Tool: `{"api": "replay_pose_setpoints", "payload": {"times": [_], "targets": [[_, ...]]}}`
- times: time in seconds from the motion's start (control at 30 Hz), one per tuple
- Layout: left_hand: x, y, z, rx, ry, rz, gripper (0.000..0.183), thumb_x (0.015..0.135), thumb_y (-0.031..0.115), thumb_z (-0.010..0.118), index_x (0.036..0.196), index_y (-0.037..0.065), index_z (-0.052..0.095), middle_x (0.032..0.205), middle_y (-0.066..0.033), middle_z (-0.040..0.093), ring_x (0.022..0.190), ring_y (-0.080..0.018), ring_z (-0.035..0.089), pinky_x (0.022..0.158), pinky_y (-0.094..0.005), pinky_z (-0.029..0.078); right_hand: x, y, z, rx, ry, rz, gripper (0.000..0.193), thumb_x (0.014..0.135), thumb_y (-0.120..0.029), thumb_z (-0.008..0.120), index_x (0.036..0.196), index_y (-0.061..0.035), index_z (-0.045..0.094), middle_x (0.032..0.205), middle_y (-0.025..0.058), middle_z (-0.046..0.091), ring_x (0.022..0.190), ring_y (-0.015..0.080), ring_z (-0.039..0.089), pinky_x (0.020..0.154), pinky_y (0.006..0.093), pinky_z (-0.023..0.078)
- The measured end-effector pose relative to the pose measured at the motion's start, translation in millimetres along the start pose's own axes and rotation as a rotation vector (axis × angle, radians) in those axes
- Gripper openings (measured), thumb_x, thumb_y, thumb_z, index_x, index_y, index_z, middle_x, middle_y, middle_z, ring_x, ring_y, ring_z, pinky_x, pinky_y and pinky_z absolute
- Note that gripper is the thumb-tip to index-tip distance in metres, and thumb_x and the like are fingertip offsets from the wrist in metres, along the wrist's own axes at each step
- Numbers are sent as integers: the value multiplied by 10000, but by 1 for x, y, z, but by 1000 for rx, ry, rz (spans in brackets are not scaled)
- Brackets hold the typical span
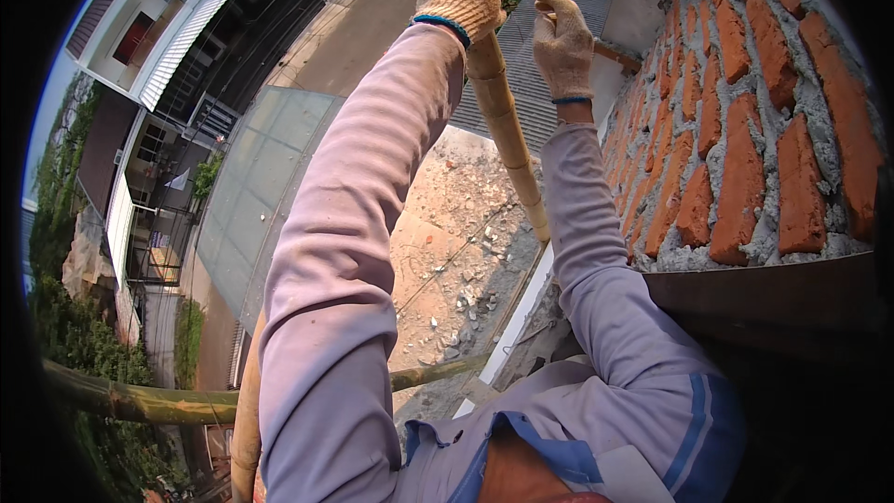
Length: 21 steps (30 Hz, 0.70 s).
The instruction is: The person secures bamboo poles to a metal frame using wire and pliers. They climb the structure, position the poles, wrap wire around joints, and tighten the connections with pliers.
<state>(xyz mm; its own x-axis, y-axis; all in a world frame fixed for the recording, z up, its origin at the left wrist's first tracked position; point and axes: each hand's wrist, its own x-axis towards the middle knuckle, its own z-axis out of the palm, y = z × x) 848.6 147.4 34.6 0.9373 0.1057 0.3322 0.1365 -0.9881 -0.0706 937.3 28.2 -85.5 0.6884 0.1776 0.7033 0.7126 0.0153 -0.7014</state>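
My left hand (464,2), in a tan knitted glove with a blue cuff edge, is closed round an upright bamboo pole (500,102) near the top of the view. To the right of the pole, my right hand (562,48) wears a matching glove. Its fingers are loosely curled and apart, with nothing visible in them. Close to that hand stands a red brick wall (736,121) with rough grey mortar squeezed out between the bricks. Both arms reach up and forward in long pale sleeves.
A horizontal bamboo pole (149,402) crosses at lower left, meeting another upright bamboo (247,419). Far below lies a surface strewn with rubble (456,251), beside a white edge (517,317). Corrugated roofing (559,14) lies beyond my hands. A street (358,28) and houses (168,19) are at left.
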Motion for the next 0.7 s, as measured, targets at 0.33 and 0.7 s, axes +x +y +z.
{"api": "replay_pose_setpoints", "payload": {"times": [0.33,0.7], "targets": [[7,-5,1,-19,-12,9,425,824,241,804,1230,262,678,1149,-112,741,1082,-338,716,943,-463,583,-4,11,26,-211,247,-384,189,837,-195,805,1008,-122,771,999,67,758,916,303,722,785,387,595],[9,-10,8,-36,22,14,269,886,221,775,1146,242,711,1137,-70,752,1080,-307,730,926,-445,601,4,12,36,-268,277,-471,167,862,-200,789,992,-98,765,981,87,754,893,321,715,780,410,594]]}}
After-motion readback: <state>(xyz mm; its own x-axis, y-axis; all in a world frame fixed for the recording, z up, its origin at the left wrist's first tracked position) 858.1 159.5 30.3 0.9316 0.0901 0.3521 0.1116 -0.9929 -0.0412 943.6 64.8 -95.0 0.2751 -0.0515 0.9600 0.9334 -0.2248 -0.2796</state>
